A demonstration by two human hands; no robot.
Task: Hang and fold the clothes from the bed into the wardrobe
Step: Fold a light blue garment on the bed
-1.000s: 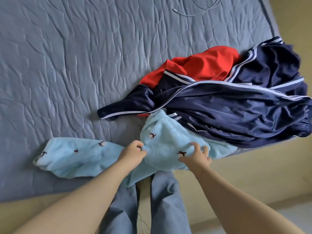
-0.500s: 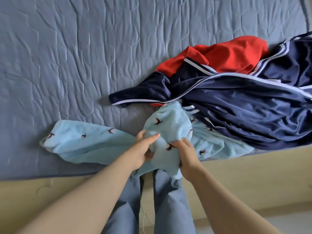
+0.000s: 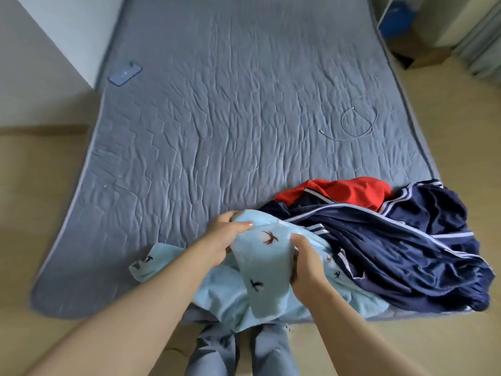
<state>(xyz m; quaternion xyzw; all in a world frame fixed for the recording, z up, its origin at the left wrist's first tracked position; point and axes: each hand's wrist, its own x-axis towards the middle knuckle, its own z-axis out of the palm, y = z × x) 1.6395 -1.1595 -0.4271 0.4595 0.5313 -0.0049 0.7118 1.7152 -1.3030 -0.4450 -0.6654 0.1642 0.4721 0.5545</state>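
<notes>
Pale-blue bird-print garment [image 3: 260, 267] bunched at near edge of bed [image 3: 217, 131], part hanging over it. Our left hand [image 3: 225, 237] pinches top fold, right hand [image 3: 306, 264] curls round side. Both grips hold cloth, we judge to draw it clear of navy tracksuit [image 3: 393, 253] pressing against it. Red top [image 3: 352, 191] lies beyond.

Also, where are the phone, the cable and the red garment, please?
phone [image 3: 125, 73]: head view, middle of its flat face.
cable [image 3: 342, 122]: head view, left arc of its loop.
red garment [image 3: 355, 191]: head view, its exposed middle.
</notes>
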